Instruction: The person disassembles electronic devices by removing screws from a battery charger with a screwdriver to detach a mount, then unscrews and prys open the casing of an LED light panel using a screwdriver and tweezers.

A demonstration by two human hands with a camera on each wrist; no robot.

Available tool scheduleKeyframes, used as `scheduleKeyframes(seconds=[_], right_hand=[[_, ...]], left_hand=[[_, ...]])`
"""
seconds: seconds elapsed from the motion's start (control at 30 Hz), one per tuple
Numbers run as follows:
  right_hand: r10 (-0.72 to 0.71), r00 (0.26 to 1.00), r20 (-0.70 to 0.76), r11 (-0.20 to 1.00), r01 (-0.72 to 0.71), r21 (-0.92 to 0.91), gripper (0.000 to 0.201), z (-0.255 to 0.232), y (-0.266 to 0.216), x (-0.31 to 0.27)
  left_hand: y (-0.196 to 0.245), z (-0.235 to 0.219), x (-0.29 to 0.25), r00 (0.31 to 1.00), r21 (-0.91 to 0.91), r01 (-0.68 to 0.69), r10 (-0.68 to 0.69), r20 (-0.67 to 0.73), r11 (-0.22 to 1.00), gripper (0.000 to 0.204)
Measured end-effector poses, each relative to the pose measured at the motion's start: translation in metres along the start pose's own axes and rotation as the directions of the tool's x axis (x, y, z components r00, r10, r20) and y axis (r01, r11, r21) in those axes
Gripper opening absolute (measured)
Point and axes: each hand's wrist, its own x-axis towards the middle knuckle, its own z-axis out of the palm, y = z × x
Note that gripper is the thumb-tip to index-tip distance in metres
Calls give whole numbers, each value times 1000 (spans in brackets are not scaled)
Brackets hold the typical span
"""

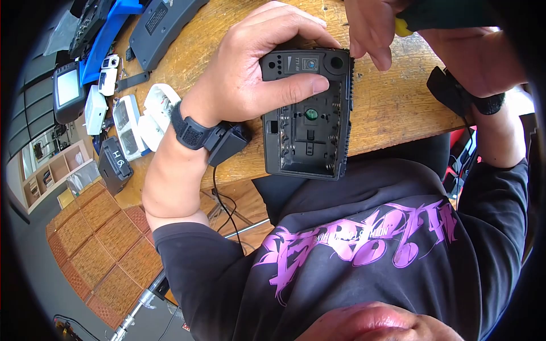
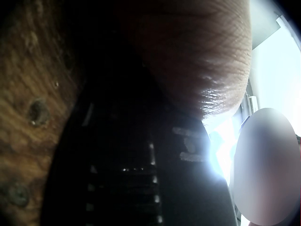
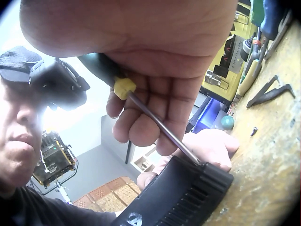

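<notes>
A black device [image 1: 304, 153] marked TTY-88 stands with its hollow compartment facing up, metal springs along both sides. My left hand [image 1: 256, 74] grips it, thumb across the face and fingers at the far edge. In the left wrist view the same hand [image 2: 202, 56] lies against the dark casing [image 2: 127, 179]. My right hand [image 3: 155, 52] holds a screwdriver [image 3: 160, 122] with a dark green handle and yellow collar. Its shaft reaches the end of the casing [image 3: 183, 197] in the right wrist view; the tip is hidden there.
White parts [image 1: 128, 125], a small screen unit [image 1: 68, 88] and a grey housing [image 1: 156, 25] lie on the left of the wooden table [image 1: 387, 113]. The right wrist view shows black tweezers [image 3: 270, 94], a small screw [image 3: 254, 131] and a yellow case [image 3: 218, 59].
</notes>
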Motion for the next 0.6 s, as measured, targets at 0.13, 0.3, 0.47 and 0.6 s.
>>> scheduleKeyframes(seconds=[0.13, 0.3, 0.47, 0.6], right_hand=[[-5, 1000, -1, 1000, 5, -13, 67, 0, 1, 3], [-4, 1000, -6, 1000, 4, -14, 67, 0, 1, 3], [-5, 1000, -11, 1000, 5, -19, 66, 0, 1, 5], [-7, 1000, -13, 1000, 7, -24, 65, -12, 4, -4]], left_hand=[[-4, 0, 0, 999, -28, 28, -28, 16, 999, 44], [2, 0, 2, 999, -34, 43, -43, 18, 998, 44], [0, -1, 1, 998, -9, 50, -50, 26, 999, 44], [-1, -3, -1, 994, 39, 96, -98, 50, 995, 44]])
